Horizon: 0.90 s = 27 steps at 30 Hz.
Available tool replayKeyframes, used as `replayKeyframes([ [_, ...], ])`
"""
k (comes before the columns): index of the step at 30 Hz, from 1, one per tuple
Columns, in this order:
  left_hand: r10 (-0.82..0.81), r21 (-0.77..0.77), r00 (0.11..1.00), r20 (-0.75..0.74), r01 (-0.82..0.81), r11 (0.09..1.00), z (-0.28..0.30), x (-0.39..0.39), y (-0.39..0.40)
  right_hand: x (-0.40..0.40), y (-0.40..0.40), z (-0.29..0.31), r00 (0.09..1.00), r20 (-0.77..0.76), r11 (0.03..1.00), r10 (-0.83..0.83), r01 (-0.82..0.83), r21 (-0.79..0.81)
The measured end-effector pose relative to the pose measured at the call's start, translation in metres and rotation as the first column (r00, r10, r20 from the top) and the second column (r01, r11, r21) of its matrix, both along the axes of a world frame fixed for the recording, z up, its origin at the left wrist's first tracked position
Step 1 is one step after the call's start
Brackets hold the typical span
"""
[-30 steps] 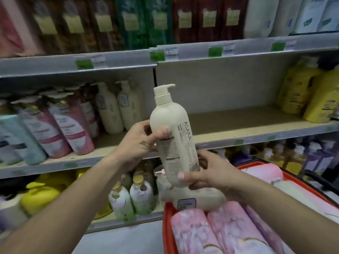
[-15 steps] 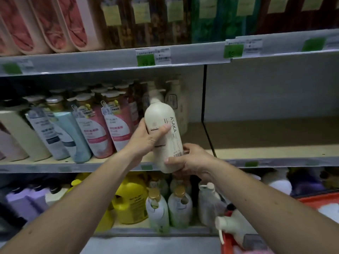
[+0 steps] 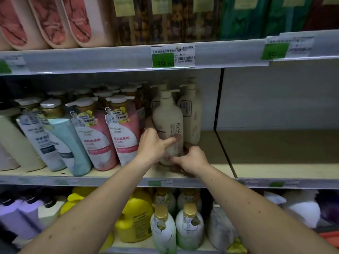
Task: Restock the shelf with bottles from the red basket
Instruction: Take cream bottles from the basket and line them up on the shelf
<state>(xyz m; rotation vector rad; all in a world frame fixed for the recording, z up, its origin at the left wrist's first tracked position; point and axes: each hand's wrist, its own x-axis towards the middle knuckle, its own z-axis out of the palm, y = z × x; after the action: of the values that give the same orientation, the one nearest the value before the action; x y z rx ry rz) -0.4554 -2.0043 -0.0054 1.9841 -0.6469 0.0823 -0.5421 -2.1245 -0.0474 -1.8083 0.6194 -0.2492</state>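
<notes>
Head view: cream pump bottle (image 3: pixel 167 123) upright on the middle shelf (image 3: pixel 256 171), base at or just above the board, contact hidden by the hands; it stands in front of two matching cream pump bottles (image 3: pixel 191 114), just right of the pink bottles (image 3: pixel 124 136); lettering "ASAK" runs down its side; left hand (image 3: pixel 153 146) grasping the bottle at mid-body, thumb across the front label, fingers wrapped behind; right hand (image 3: pixel 191 159) grasping the bottle low by its base, thumb and fingertips pinching the bottom edge; both forearms reach in from the lower frame; left of the pink bottles a pale blue bottle (image 3: pixel 67 140) and white bottles lean in a row; right bay of the same shelf shows bare board past a black divider (image 3: pixel 219 107); green price tag (image 3: pixel 163 60) reading 39.00 on the rail above; top shelf holds pink marbled refill packs (image 3: pixel 49 21) and dark packs; lower shelf has a yellow jug (image 3: pixel 135 217), two white-green bottles with gold caps (image 3: pixel 176 228), lilac bottles (image 3: pixel 16 213) at left; red basket (image 3: pixel 329 237) just a sliver at bottom right corner, contents not visible.
</notes>
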Motion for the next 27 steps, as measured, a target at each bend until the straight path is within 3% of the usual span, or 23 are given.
replayKeyframes([
  [8,-0.003,-0.164,0.999,0.033,0.008,0.986,-0.023,0.002,0.003,0.005,-0.002,-0.014,0.997,0.066,0.996,0.039,-0.034,-0.087],
  [13,0.039,-0.161,0.999,0.029,-0.034,0.986,-0.032,-0.005,-0.003,0.002,-0.006,-0.018,0.984,0.136,0.99,0.114,-0.101,-0.096],
  [17,0.169,0.014,0.979,0.118,-0.171,0.985,-0.034,-0.018,-0.003,-0.002,-0.005,-0.017,0.978,0.175,0.988,0.11,-0.088,-0.125],
  [21,0.278,0.199,0.922,0.269,-0.336,0.921,-0.029,-0.038,-0.012,-0.001,-0.006,-0.018,0.988,0.145,0.978,0.055,-0.023,-0.208],
  [27,0.341,0.257,0.909,0.239,-0.398,0.881,-0.032,-0.039,-0.02,-0.001,-0.006,-0.022,0.996,0.074,0.959,0.055,-0.032,-0.282],
])
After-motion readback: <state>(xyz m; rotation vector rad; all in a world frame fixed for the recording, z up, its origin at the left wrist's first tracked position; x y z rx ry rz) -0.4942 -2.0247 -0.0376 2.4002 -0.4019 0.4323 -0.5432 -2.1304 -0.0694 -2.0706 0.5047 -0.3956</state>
